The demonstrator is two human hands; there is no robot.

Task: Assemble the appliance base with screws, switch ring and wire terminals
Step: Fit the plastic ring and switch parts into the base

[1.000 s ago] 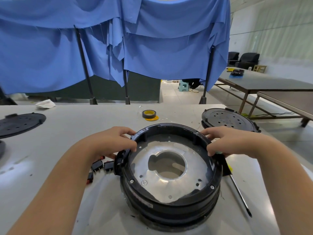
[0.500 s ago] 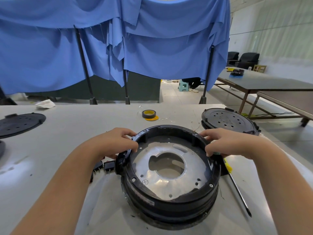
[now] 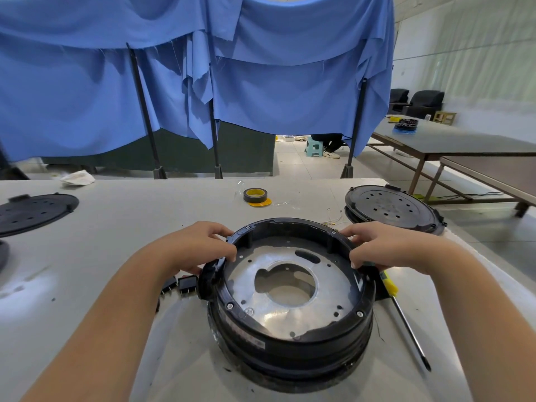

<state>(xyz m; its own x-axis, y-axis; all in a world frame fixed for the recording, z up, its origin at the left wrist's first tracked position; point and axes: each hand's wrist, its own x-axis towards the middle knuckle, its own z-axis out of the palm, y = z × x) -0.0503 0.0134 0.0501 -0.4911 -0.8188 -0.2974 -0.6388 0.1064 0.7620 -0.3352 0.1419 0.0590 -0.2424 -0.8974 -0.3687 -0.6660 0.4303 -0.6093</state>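
Observation:
A round black appliance base stands on the white table in front of me, its open top showing a silver metal plate with a large centre hole. My left hand grips the rim on the left, fingers curled over its edge. My right hand grips the rim on the right the same way. Small black switches lie on the table just left of the base, partly behind my left wrist. A yellow-handled screwdriver lies to the right of the base.
A black perforated cover rests at the back right, another black cover at the far left. A roll of black and yellow tape sits behind the base, thin wires beside it. Blue cloth hangs beyond the table.
The base has turned and tilted slightly between my hands, shifting the metal plate's cutouts. Both hands keep their grip on the rim.

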